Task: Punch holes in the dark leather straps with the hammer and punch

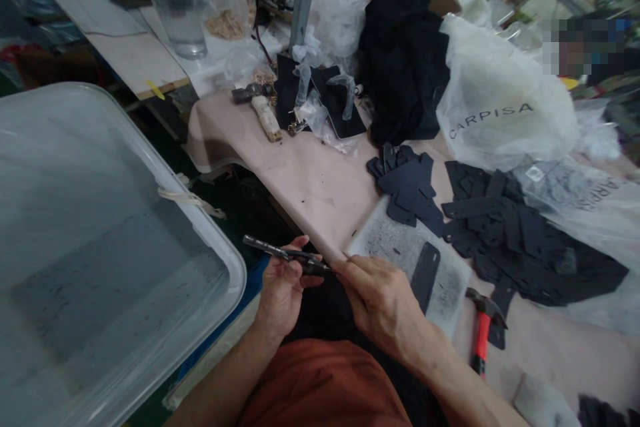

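Observation:
In front of my lap, my left hand [283,293] is closed around a slim dark metal rod-shaped tool [265,247], which may be a hole punch. Its bare end points up and to the left, and a darker part lies across my fingers. My right hand [377,290] is closed at the other end of this tool, its fingertips curled out of sight, so what they pinch is hidden. Just beyond the right hand, a dark strip [425,273] lies on a speckled white board [385,240]. A claw hammer [481,333] with a red handle rests to the right.
Piles of dark cut pieces [407,183] lie beyond the board on the pink-covered table [280,153]. A large pale plastic bin [235,273] stands at the left. Farther back are a white plastic bag [505,100], black cloth [405,60] and a water bottle [175,20].

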`<state>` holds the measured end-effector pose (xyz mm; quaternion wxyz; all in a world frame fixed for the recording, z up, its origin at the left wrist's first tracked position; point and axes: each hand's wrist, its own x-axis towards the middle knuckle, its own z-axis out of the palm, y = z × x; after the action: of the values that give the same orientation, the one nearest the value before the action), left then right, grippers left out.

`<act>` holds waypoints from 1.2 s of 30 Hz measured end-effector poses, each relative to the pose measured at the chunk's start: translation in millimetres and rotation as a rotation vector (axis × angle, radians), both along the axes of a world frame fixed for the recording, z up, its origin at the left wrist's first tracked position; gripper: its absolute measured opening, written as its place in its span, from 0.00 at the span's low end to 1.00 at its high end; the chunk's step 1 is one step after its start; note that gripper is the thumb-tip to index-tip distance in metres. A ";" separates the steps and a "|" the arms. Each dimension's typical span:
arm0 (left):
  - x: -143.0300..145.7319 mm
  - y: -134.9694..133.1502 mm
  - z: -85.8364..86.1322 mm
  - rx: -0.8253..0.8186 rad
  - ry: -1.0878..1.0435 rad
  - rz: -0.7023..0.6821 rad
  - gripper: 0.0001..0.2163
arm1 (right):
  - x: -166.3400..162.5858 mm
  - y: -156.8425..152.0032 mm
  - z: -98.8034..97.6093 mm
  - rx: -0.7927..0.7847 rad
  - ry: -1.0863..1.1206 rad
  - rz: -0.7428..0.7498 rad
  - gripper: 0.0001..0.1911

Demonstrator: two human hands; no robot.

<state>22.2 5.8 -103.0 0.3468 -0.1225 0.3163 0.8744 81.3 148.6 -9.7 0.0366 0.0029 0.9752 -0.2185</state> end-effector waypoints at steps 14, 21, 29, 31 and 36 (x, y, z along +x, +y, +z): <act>-16.5 -6.1 -17.4 0.203 -0.300 -0.034 0.08 | 5.2 1.5 8.0 -0.173 0.118 -0.134 0.09; -15.9 -7.9 -16.0 0.262 -0.264 -0.135 0.15 | 9.1 -7.2 9.0 -0.244 0.243 -0.192 0.08; -15.2 -4.9 -14.2 0.190 -0.194 -0.182 0.16 | 17.8 -4.6 7.8 -0.320 0.217 -0.270 0.08; -14.6 -4.6 -13.9 0.161 -0.183 -0.179 0.17 | 18.1 -4.0 6.1 -0.319 0.214 -0.299 0.08; -15.1 -2.6 -9.6 0.119 -0.157 -0.173 0.16 | 19.3 -0.7 1.2 -0.339 0.195 -0.338 0.09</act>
<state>7.1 3.2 -112.6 0.4514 -0.1420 0.2454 0.8461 100.6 147.9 -8.6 -0.0944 0.1384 0.9091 -0.3813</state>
